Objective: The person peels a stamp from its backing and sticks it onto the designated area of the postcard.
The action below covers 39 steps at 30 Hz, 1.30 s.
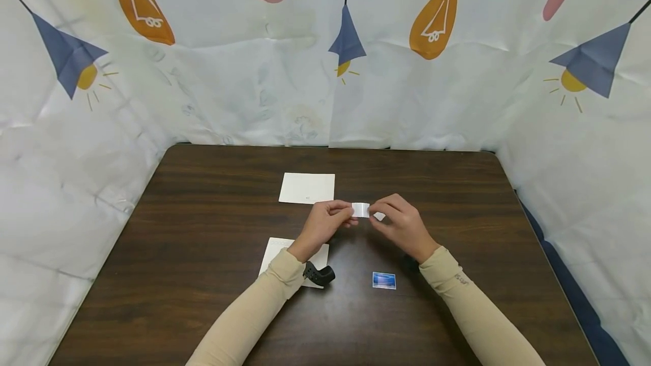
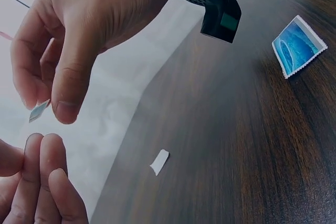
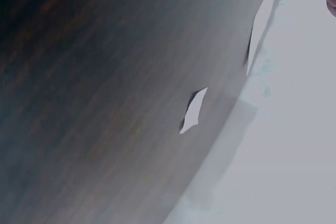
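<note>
In the head view my left hand [image 1: 324,221] pinches a small stamp [image 1: 360,210] between thumb and fingers, its pale, shiny side facing up. Only a corner of that stamp shows past the thumb in the left wrist view. My right hand [image 1: 402,225] is at the stamp's right edge, thumb and forefinger apart with a gap between them; the left wrist view shows its fingertips [image 2: 42,145] close by the stamp. A blue picture stamp [image 1: 383,280] with a toothed white border lies on the table below the hands. Behind the right fingers lies a white paper scrap [image 3: 194,111].
One white sheet [image 1: 307,188] lies behind the hands. Another white sheet [image 1: 274,253] is partly covered by the left forearm and its black wrist camera [image 1: 319,274]. White printed curtains [image 1: 244,95] stand round the dark wooden table [image 1: 203,230].
</note>
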{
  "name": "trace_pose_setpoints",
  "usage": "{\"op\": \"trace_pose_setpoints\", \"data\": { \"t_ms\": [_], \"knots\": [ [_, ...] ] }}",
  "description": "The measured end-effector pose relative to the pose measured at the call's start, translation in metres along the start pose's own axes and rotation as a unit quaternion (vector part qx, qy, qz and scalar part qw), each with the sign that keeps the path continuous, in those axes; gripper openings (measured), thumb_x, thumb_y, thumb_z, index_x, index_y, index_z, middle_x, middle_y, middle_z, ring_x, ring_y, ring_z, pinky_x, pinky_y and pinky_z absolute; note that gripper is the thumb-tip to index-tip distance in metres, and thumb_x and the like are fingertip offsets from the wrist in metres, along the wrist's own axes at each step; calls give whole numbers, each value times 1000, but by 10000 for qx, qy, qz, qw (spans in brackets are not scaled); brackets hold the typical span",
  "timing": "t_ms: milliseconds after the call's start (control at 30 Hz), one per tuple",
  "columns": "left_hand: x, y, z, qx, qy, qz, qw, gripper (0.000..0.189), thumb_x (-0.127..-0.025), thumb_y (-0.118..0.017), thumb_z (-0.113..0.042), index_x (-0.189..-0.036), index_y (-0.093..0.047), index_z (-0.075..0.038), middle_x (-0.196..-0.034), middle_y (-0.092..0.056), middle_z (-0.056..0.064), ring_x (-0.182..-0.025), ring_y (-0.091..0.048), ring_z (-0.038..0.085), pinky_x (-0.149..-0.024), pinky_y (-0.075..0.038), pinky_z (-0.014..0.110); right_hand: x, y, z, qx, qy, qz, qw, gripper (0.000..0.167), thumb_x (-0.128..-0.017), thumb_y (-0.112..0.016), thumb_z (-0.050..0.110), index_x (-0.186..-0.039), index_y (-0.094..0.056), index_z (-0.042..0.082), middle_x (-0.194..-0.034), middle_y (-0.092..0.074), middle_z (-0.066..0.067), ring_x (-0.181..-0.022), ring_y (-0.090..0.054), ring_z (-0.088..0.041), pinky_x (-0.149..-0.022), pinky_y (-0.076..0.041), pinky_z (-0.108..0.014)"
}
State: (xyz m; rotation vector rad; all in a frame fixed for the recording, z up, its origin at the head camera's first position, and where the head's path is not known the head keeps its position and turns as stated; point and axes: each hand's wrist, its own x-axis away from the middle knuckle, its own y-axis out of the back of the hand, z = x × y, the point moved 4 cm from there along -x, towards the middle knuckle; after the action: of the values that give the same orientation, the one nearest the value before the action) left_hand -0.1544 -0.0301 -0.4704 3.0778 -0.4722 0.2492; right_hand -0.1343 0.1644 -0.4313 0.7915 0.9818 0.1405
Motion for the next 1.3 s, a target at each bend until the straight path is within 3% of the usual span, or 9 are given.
{"op": "trace_pose_setpoints", "data": {
  "t_ms": [233, 567, 967, 1300],
  "knots": [
    [2, 1, 1, 25, 115, -55, 9999, 24, -100, -66, -14, -116, -73, 3, -99, -80, 20, -80, -76, 6, -89, -64, 45, -4, -2, 4, 597, 553, 211, 9965, 24, -75, -88, -2, -93, -75, 7, -95, -71, -6, -91, -60, -20, -76, -58, -31],
    [3, 8, 5, -27, 185, -151, 9997, 24, -100, -67, -14, -116, -73, 2, -101, -80, 22, -80, -76, 8, -88, -64, 43, -10, -8, 12, 1355, 1512, 553, 9776, 25, -73, -91, 4, -91, -75, 9, -92, -74, -2, -90, -64, -21, -80, -60, -32],
    [6, 21, 0, -364, -2, -121, 9993, 24, -102, -64, -15, -114, -74, 3, -98, -80, 22, -78, -75, 6, -77, -63, 25, -22, -15, 20, 1561, 1975, 839, 9642, 27, -76, -89, 3, -97, -73, 6, -97, -76, -5, -92, -69, -20, -85, -62, -31],
    [7, 42, -6, -952, -169, -78, 9953, 27, -103, -63, -19, -113, -77, 2, -96, -80, 17, -82, -79, 13, -82, -66, 38, -34, -23, 18, 1210, 1986, 830, 9690, 17, -84, -83, 3, -97, -73, 6, -93, -73, -5, -90, -67, -21, -82, -60, -32]
  ]
}}
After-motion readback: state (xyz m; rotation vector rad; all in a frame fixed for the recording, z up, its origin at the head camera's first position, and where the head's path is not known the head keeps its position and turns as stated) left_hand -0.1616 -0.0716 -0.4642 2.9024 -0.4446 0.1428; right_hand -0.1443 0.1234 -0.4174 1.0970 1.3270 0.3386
